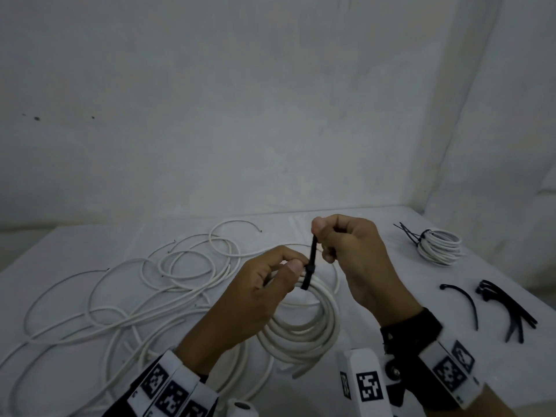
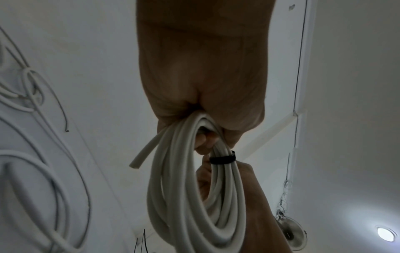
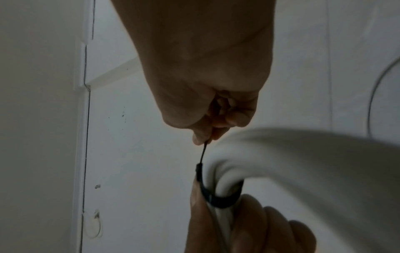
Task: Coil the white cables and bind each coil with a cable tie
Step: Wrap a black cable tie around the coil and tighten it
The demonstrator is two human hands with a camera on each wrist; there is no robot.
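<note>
My left hand (image 1: 264,284) grips a thick white cable coil (image 1: 301,329) at its top, held up above the table. A black cable tie (image 1: 311,266) is looped round the coil beside my left thumb. My right hand (image 1: 340,242) pinches the tie's free tail and holds it straight up from the head. In the left wrist view the coil (image 2: 194,196) hangs from my fist with the tie's band (image 2: 221,160) round its strands and one cut end sticking out. In the right wrist view the tail (image 3: 203,152) runs taut from my fingertips to the band (image 3: 216,198).
Thin white cables (image 1: 135,296) lie loose and tangled across the left of the white table (image 1: 376,218). A bound white coil (image 1: 439,245) with black ties sits at the far right. Spare black ties (image 1: 508,308) lie at the right, near the table's edge.
</note>
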